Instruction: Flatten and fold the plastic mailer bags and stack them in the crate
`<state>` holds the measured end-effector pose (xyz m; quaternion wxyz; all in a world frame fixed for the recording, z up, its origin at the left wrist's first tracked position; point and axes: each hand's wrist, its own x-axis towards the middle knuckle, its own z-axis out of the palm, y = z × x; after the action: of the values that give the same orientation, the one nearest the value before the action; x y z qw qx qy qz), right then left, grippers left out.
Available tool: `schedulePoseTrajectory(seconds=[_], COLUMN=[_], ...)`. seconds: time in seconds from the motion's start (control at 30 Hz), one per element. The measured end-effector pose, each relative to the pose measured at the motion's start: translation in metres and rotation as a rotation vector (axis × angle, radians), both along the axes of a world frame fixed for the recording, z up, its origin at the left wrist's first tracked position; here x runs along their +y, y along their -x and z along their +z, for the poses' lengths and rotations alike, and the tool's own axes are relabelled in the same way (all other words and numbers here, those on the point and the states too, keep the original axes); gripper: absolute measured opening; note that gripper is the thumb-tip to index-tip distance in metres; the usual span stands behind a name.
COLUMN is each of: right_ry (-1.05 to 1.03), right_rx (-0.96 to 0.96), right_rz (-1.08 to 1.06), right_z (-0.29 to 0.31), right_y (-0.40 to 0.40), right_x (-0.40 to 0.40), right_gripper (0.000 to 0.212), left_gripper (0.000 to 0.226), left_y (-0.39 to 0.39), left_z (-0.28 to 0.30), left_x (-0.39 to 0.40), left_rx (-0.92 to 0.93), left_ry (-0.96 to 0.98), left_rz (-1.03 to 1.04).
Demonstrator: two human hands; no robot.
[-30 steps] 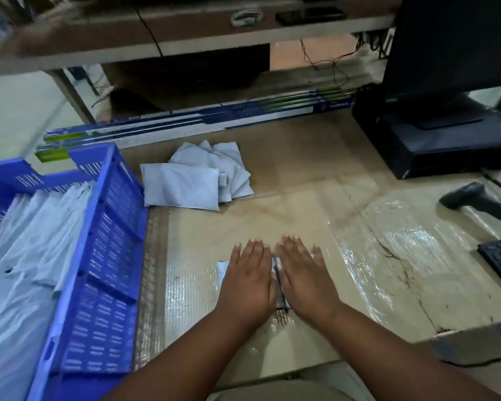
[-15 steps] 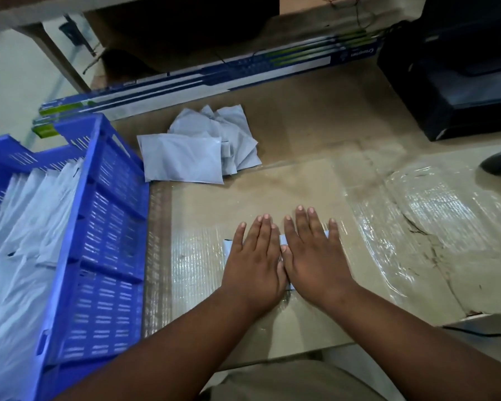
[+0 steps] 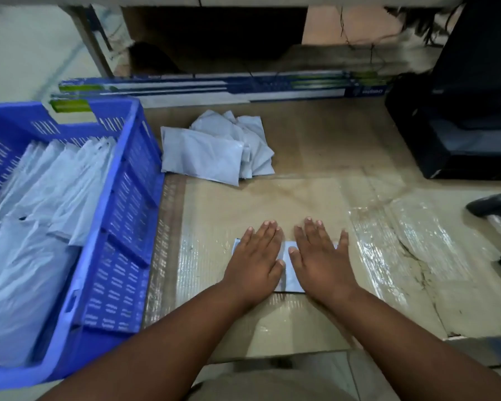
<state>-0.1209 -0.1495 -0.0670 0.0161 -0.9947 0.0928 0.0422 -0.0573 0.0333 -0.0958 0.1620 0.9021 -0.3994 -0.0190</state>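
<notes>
Bare forearms, no sleeves, left grip point(image 3: 255, 257), right grip point(image 3: 320, 257)

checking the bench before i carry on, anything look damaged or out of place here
Yes: the brown cardboard sheet covering the bench is cracked and torn at right, under shiny clear tape. The loose pile of grey plastic mailer bags behind lies askew. Both flat hands, left and right, press one folded mailer.

Dim, soft overhead light; glare on the taped cardboard point(image 3: 394, 244); edges bend and blur, top smeared.
</notes>
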Motion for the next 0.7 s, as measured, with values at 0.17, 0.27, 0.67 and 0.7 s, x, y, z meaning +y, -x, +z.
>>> schedulePoseTrajectory(seconds=[0.17, 0.27, 0.67, 0.7], right_ry=[-0.090, -0.050, -0.057, -0.078], right_rx=[-0.058, -0.020, -0.016, -0.026], right_rz=[0.105, 0.060, 0.107, 0.113], right_z=[0.007, -0.008, -0.016, -0.015], right_y=[-0.003, -0.002, 0.000, 0.001], right_x=[0.037, 0.044, 0.036, 0.035], right_gripper=[0.069, 0.064, 0.067, 0.067], left_gripper=[0.066, 0.069, 0.076, 0.077], left_y=[0.004, 0.004, 0.009, 0.012], left_z=[0.023, 0.020, 0.004, 0.008], left_x=[0.008, 0.023, 0.039, 0.040], left_rx=[-0.018, -0.075, -0.067, -0.067], left_ry=[-0.008, -0.149, -0.204, -0.192], left_rz=[0.016, 0.074, 0.162, 0.181])
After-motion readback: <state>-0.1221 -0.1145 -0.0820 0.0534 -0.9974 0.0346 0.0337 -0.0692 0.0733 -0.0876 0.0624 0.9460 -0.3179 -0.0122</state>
